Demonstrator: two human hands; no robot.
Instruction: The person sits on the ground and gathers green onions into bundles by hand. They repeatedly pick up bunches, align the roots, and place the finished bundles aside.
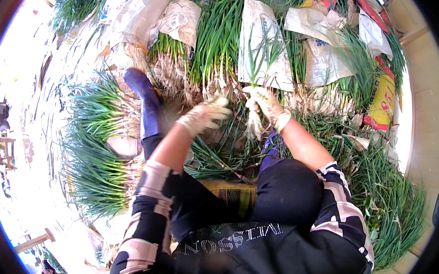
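Observation:
My right hand (269, 105), in a pale glove, grips a spring onion or similar bulb plant (254, 73) by its stem. The green leaves point away from me, and a pale root clump (255, 125) hangs below the fingers. To its left is my left hand (208, 113), gloved too and blurred by motion; its fingers are spread with nothing visible in them. Loose green leaves (218, 157) lie beneath both hands, between my boots. Just beyond the hands stands a dense row of similar plants (216, 57), their bulbs and roots towards me.
White woven sacks (264, 49) cover parts of the far row. Sorted bundles (99, 167) lie at the left, near my blue boot (142, 98). Tangled greens (383, 196) heap up on the right, with a yellow printed sack (384, 98) behind and a wall (430, 108) alongside.

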